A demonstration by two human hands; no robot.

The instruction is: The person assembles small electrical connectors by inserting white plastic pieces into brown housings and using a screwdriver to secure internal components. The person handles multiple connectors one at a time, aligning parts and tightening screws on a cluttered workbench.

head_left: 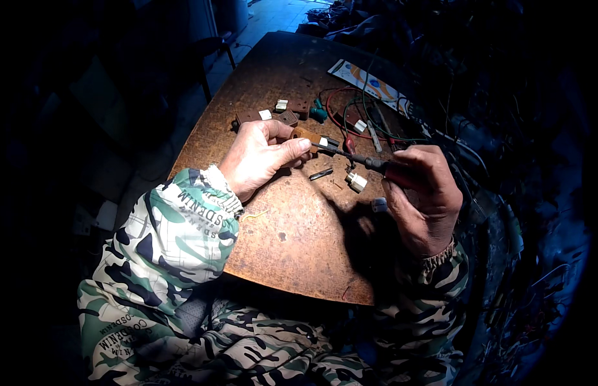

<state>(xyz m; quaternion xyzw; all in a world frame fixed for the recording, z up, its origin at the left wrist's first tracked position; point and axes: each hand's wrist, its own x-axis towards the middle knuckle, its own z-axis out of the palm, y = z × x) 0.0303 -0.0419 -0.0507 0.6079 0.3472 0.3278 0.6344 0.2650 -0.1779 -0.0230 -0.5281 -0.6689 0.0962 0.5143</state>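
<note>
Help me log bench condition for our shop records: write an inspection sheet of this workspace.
Surface: brown tabletop, worn and stained.
Job's things: orange-brown block; slim-shafted tool, shaft pointing toward it, contact unclear.
Clutter: small white pieces, dark rod, patterned strip.
Hands: left hand pinches the block; right hand grips the tool.
Cables: red and green leads, loosely looped beyond the hands.
Surroundings: tiled floor lit bluish; dark chair-like frame; edges too dark to judge.

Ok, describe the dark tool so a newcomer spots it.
Over the brown table, find the right hand. It grips the dark tool, slim shaft pointing toward the left hand. Unlike the short black piece lying nearby, it is longer and hand-held.
</note>
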